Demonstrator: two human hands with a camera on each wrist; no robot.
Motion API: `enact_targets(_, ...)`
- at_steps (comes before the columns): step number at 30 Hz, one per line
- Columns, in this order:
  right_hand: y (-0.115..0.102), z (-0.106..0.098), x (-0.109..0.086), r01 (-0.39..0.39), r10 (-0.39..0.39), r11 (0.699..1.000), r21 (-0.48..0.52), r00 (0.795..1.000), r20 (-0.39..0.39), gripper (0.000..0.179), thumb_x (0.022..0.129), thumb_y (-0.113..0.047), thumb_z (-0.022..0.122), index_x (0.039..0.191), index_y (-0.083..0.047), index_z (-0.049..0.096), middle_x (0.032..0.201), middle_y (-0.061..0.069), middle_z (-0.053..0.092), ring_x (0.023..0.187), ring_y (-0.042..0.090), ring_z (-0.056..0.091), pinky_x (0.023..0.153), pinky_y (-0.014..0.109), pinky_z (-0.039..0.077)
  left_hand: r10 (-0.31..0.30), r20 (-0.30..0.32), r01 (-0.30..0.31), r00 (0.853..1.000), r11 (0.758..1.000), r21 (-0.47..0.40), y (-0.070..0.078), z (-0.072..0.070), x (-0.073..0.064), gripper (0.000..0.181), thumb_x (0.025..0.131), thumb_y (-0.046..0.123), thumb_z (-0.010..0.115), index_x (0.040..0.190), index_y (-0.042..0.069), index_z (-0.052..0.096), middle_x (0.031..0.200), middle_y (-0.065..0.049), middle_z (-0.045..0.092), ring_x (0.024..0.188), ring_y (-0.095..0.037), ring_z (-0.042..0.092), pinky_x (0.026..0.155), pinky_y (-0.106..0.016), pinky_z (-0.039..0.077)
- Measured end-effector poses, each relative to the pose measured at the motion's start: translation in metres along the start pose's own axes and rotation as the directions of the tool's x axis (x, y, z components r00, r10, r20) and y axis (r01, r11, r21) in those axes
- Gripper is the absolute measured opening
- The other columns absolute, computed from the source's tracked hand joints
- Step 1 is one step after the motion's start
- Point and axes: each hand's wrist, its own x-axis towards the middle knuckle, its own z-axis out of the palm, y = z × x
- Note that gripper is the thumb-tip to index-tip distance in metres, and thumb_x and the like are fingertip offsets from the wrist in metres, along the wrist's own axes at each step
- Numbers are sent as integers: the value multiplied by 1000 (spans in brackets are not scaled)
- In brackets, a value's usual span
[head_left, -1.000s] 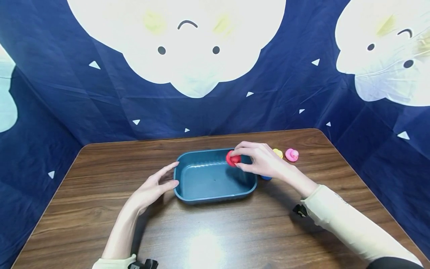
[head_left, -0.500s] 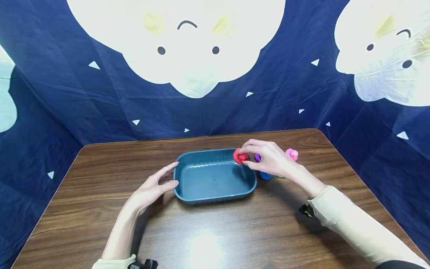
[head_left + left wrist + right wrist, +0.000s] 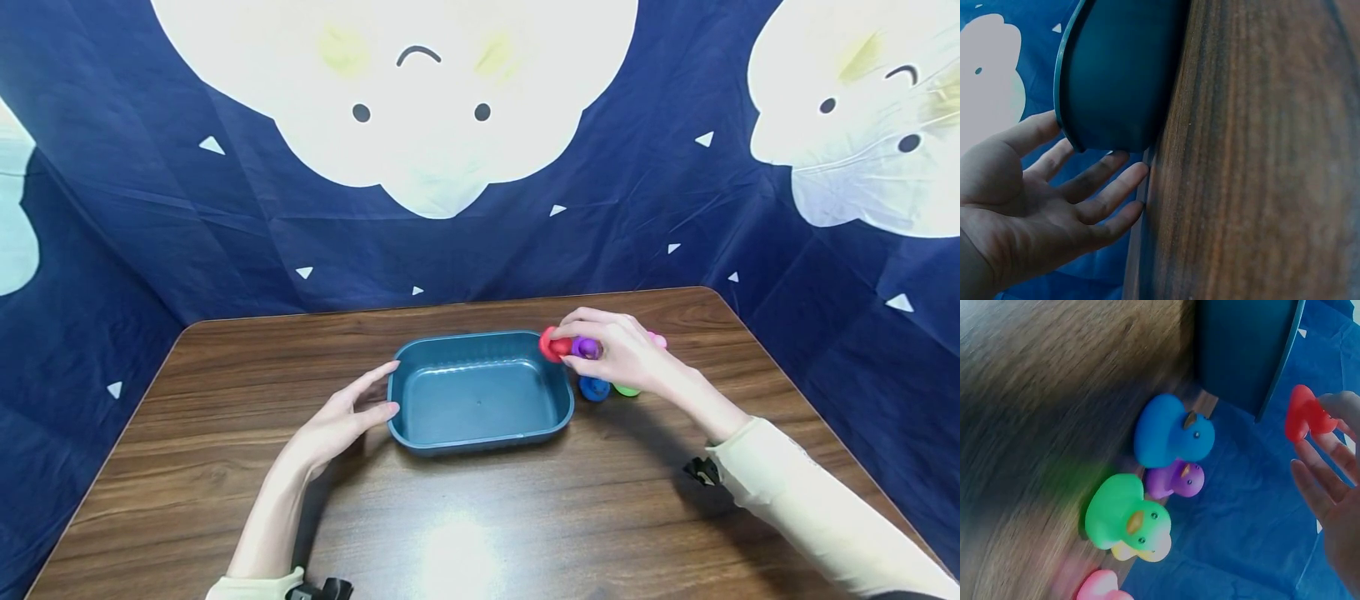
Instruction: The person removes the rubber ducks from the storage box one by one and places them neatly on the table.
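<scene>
My right hand pinches a red rubber duck between thumb and fingers, over the right rim of a dark teal plastic basin. The right wrist view shows the red duck raised above the level of the table. At the basin's left end my left hand has its thumb and fingertips at the rim, fingers spread and fairly straight. Right of the basin, the blue duck, purple duck and green duck stand close together, partly behind my right hand in the head view.
A yellow duck is mostly hidden behind the green one, and a pink duck stands nearby. All are on the wooden table. Navy cloth with white clouds hangs behind the table and at its sides.
My right hand has moved right with the red duck, from over the basin's inside to its right rim. The purple duck has come into sight. My left hand stays at the basin.
</scene>
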Motion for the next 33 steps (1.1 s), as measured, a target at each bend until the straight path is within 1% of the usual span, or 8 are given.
enact_targets(2,2,-2,-3,-7,7,1000,-11,1000,3,30,81,-12,83,109,-20,78,108,-5,73,87,10,68,67,30,53,0,-1,0,1000,1000,0,0,0,0,69,103,26,62,163,23,29,162,-20,39,148,-42,43,121,-60,35)
enact_targets(5,5,-5,-6,-24,25,999,-31,1000,13,30,81,-13,84,110,-20,78,108,-5,72,87,10,68,67,29,54,-1,-2,1,1000,1000,-2,0,0,0,69,103,26,62,163,23,29,162,-21,39,147,-42,43,121,-60,35)
enact_targets(9,8,-10,-12,-49,50,998,-48,998,25,30,81,-14,85,110,-19,77,108,-5,72,91,14,71,76,34,59,-1,-3,1,1000,1000,1,0,0,0,69,103,26,62,163,22,29,162,-21,39,147,-41,44,121,-60,35)
enact_targets(13,12,-15,-18,-63,65,997,-44,998,28,30,81,-14,86,110,-19,77,108,-4,73,95,17,72,80,37,59,-1,-5,1,1000,1000,2,0,0,0,69,103,26,63,163,22,29,161,-21,40,146,-41,44,121,-60,35)
enact_targets(17,15,-18,-25,-78,80,996,-46,996,42,30,81,-14,86,109,-20,77,109,-5,72,96,16,71,81,37,60,1,-5,-1,1000,1000,5,0,0,0,69,103,26,63,163,22,29,161,-21,40,146,-41,45,121,-59,35)
enact_targets(21,18,-23,-31,-93,95,995,-35,994,62,30,82,-14,86,109,-20,77,110,-6,72,89,9,67,70,28,58,0,-4,0,1000,1000,8,-1,-1,1,69,103,26,62,163,23,29,162,-22,39,146,-42,44,121,-59,35)
enact_targets(25,22,-26,-35,-93,94,996,-15,994,60,30,82,-10,85,110,-19,77,108,-7,71,81,2,59,60,18,48,-2,-4,2,1000,1000,8,-1,-1,1,69,103,26,63,163,23,30,162,-21,39,147,-42,44,121,-59,35)
enact_targets(33,30,-28,-42,-100,101,995,-15,994,52,35,78,-5,86,110,-18,77,107,-5,72,95,10,67,82,14,51,1,-7,-1,1000,1000,7,-1,-1,1,69,103,26,63,163,22,30,161,-21,40,147,-42,44,121,-59,35)
